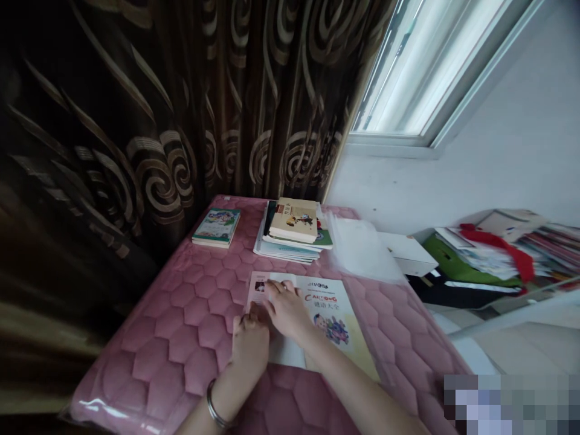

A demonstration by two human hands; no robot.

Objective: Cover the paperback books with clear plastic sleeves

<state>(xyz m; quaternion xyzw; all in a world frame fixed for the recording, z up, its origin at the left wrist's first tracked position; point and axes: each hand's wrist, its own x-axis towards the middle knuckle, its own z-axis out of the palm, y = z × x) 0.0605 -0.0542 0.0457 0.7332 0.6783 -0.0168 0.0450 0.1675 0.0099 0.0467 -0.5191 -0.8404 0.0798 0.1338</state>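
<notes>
A book (362, 353) lies spread open on a pink quilted surface, its illustrated cover on the right and a pale flap (286, 357) with a small photo on the left. My right hand (289, 307) rests on the flap, fingers stretched out and pressing against it. Beside it, my left hand (250, 338) sits at the flap's left edge with its fingers curled in. What those fingers hold, if anything, is hidden. A metal bangle (214, 406) circles my left wrist. Both hands cover part of the flap.
Behind the book stands a stack of books (294, 226). A smaller pile with a green cover (216, 227) lies at the back left. Translucent plastic sheets (360, 248) and a white box (405, 254) are at the right. A patterned curtain (235, 109) hangs behind the quilted table (181, 356).
</notes>
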